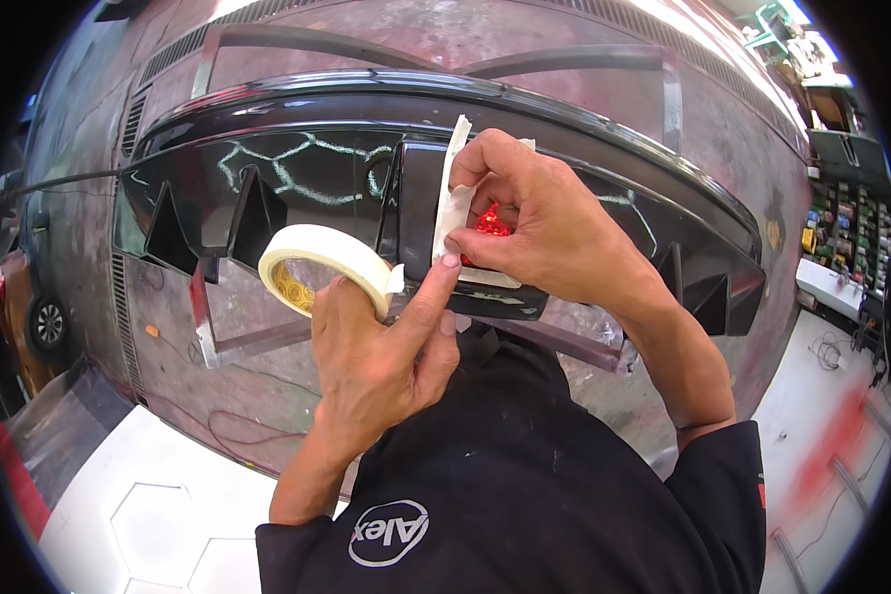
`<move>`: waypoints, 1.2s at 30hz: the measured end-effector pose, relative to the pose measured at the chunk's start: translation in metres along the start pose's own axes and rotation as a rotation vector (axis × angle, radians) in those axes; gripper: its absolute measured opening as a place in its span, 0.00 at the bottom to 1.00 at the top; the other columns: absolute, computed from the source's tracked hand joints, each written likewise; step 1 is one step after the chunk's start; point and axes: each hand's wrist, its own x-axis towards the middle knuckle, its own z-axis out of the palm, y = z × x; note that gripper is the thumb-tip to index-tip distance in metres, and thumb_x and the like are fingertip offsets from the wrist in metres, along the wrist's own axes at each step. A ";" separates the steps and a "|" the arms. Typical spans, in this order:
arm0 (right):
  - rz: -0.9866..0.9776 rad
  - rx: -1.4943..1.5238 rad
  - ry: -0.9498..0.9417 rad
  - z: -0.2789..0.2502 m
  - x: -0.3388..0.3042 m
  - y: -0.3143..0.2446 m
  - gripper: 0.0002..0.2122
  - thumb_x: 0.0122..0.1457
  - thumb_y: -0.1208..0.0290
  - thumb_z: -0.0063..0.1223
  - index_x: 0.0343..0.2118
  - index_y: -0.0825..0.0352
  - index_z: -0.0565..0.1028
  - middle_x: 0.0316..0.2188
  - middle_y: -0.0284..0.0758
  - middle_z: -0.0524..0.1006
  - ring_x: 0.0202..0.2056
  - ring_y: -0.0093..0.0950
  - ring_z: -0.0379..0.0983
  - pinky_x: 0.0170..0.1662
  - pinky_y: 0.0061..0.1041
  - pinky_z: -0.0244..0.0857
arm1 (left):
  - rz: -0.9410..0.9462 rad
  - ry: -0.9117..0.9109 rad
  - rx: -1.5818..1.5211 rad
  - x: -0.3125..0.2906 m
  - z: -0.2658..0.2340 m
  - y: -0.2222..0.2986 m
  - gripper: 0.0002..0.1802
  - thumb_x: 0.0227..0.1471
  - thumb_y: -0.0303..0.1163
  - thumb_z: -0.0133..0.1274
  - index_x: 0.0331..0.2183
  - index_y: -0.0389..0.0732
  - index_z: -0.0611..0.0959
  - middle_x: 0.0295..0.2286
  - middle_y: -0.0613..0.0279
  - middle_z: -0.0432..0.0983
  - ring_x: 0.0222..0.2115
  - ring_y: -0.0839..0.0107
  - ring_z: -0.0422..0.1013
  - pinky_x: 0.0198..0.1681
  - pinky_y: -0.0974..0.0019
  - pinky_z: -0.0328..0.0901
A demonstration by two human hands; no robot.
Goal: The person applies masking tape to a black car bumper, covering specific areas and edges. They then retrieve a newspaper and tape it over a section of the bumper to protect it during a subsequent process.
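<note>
A roll of masking tape [356,252] hangs on the fingers of my left hand [376,366], whose extended index fingertip presses at the lower end of a strip. That pale masking tape strip [448,203] runs along the left side of a red faceted light [491,224] in a glossy black car bumper [332,163]. My right hand [544,218] is bent over the light, its thumb and index finger closed on the strip's edge. Another piece of tape [492,278] lies below the light. Part of the light is hidden behind my right hand.
The bumper rests on a metal stand [267,345] with fins [257,210] pointing toward me. A car wheel [48,324] shows at far left. Shelves of small containers [846,223] stand at right. Hoses [233,436] cross the floor; a white panel [99,505] lies lower left.
</note>
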 end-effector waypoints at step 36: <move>-0.036 -0.566 0.215 0.014 0.010 0.009 0.07 0.63 0.70 0.63 0.40 0.68 0.81 0.44 0.39 0.78 0.47 0.42 0.78 0.52 0.40 0.71 | -0.004 -0.092 -0.022 0.021 -0.001 0.009 0.20 0.61 0.40 0.57 0.44 0.34 0.90 0.33 0.49 0.69 0.36 0.51 0.69 0.40 0.50 0.62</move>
